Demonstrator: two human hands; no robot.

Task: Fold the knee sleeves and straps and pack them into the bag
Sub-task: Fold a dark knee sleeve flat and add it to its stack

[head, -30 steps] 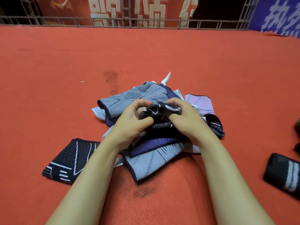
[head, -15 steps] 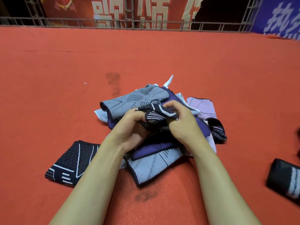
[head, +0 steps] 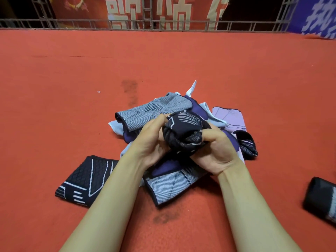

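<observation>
Held sleeve: black knee sleeve (head: 183,135) with pale line pattern, bunched into a rough ball, raised above the pile between my two hands.
Left hand: my left hand (head: 151,142) on the ball's left side, palm turned toward it, fingers curled round the far left edge, thumb up near the top. Holding it.
Right hand: my right hand (head: 216,151) under and to the right of the ball, thumb (head: 209,138) pressed across the front fold, other fingers wrapped behind, mostly hidden. Gripping the same sleeve.
Pile: heap of sleeves directly below my hands on the red carpet (head: 72,106).
Grey sleeve, far: grey striped sleeve (head: 152,111) at the top left of the pile, lying flat, dark opening toward the left.
Grey sleeve, near: second grey striped sleeve (head: 171,186) at the near edge of the pile, partly under my wrists, purple piece (head: 163,168) overlapping it.
Lilac sleeve: pale lilac sleeve (head: 229,119) on the pile's right side, touching a small dark patterned piece (head: 247,144) just below it.
White bits: thin white fabric corner (head: 192,88) sticking up at the back of the pile.
Flat black sleeve: black sleeve with white lines (head: 85,179) flat on the carpet, left of the pile, its right end behind my left forearm.
Right edge: dark item with a pale band (head: 321,199), blurred, well apart from the pile, cut by the frame.
Background: metal railing (head: 163,26) along the carpet's far edge, red banner (head: 127,10) and blue banner (head: 316,15) behind it.
</observation>
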